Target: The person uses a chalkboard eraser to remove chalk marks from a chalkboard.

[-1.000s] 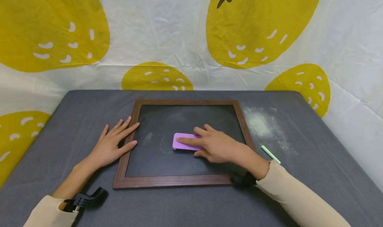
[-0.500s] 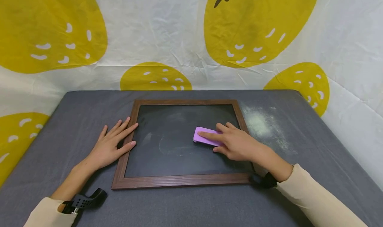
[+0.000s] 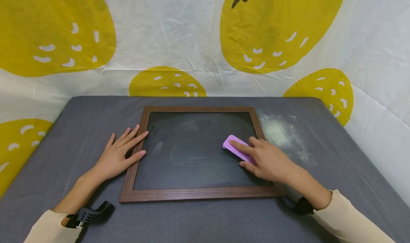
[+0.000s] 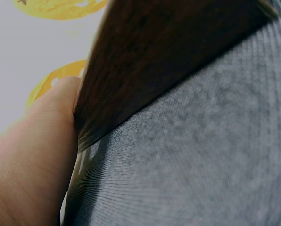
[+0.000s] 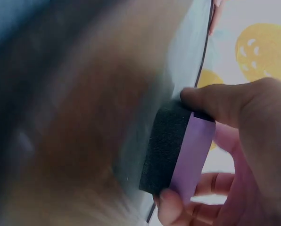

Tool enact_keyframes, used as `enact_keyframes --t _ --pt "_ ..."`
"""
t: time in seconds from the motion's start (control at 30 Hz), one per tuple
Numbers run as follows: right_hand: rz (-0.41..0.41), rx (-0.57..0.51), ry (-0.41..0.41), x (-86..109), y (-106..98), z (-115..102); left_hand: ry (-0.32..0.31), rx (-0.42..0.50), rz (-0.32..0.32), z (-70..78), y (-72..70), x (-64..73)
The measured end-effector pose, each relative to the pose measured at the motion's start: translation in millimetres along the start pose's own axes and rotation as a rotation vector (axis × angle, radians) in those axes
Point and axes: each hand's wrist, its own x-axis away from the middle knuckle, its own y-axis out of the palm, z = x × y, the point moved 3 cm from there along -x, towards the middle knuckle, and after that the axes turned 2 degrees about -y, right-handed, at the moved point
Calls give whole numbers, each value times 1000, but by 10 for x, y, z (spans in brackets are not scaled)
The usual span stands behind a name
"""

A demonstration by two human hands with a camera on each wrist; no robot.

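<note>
A chalkboard (image 3: 192, 143) with a brown wooden frame lies on the table, faint chalk smears on its dark surface. My left hand (image 3: 116, 157) rests spread at its left edge, fingertips on the frame (image 4: 145, 66). Over the board's right half, my right hand (image 3: 272, 161) grips a purple chalkboard eraser (image 3: 235, 150), index finger stretched along its top. The right wrist view shows the black felt side of the eraser (image 5: 194, 155) turned toward the board, with thumb and fingers holding its ends. Whether the felt touches the board is hard to tell there because of blur.
Pale chalk dust (image 3: 277, 134) marks the grey tablecloth (image 3: 198, 221) to the right of the board. Behind the table hangs a white curtain (image 3: 192, 33) with yellow fruit prints. Each wrist wears a black strap (image 3: 91, 214).
My right hand has moved the eraser to the right across the board and turned it to a slant. The green chalk stick seen earlier is hidden behind my right arm. My left hand stays put.
</note>
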Motion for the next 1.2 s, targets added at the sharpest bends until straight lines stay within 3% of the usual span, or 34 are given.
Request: enact_keyframes --t 0.27,0.53,0.7,1.2 --pt "85 99 161 69 39 -251 -2 2 0 -5 -16 13" --pt "138 112 304 -47 131 -491 0 -6 4 -25 -41 33" --pt "137 99 312 -163 153 -583 -5 -7 4 -35 -52 46" --pt "83 42 228 -595 229 -864 -8 -13 -16 -14 -16 1"
